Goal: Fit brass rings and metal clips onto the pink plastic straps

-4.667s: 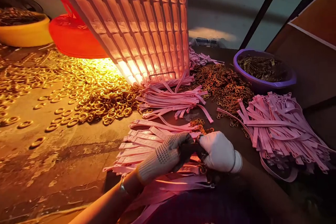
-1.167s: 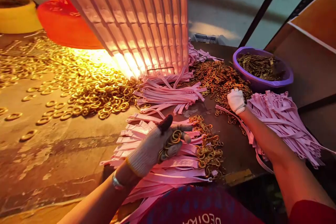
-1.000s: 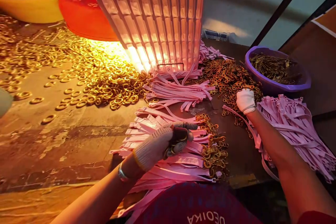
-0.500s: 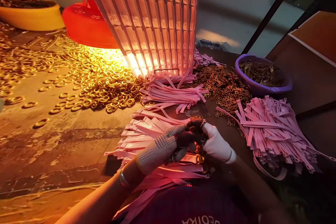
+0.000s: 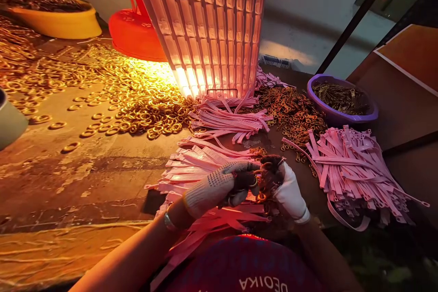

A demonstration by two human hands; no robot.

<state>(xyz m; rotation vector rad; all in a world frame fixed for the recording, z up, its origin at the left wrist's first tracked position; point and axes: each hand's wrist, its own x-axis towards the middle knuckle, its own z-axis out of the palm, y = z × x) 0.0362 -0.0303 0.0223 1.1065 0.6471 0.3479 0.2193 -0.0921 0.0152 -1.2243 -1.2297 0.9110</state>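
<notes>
My left hand [image 5: 214, 189], in a dotted pale glove with dark fingertips, is closed above a pile of pink straps [image 5: 195, 162]. A gold metal ring [image 5: 255, 179] shows at its fingertips. Close beside it on the right, my right hand [image 5: 287, 189] wears a white glove with dark fingers. Those fingers are bent and pinched together; what they hold is too dark and small to make out. Metal fittings [image 5: 262, 197] on strap ends glint between and below the hands.
Loose gold rings [image 5: 150, 109] spread left under a red lamp [image 5: 137, 34]. A ribbed translucent panel [image 5: 212, 32] stands behind. Small metal clasps [image 5: 290, 109] lie ahead, near a purple basin [image 5: 342, 118]. More pink straps [image 5: 356, 169] lie right. A yellow basin [image 5: 65, 23] stands far left.
My hands have moved slightly apart, and a gold ring now shows at the left fingertips. The view has shifted a little, bringing a pale rounded object in at the left edge.
</notes>
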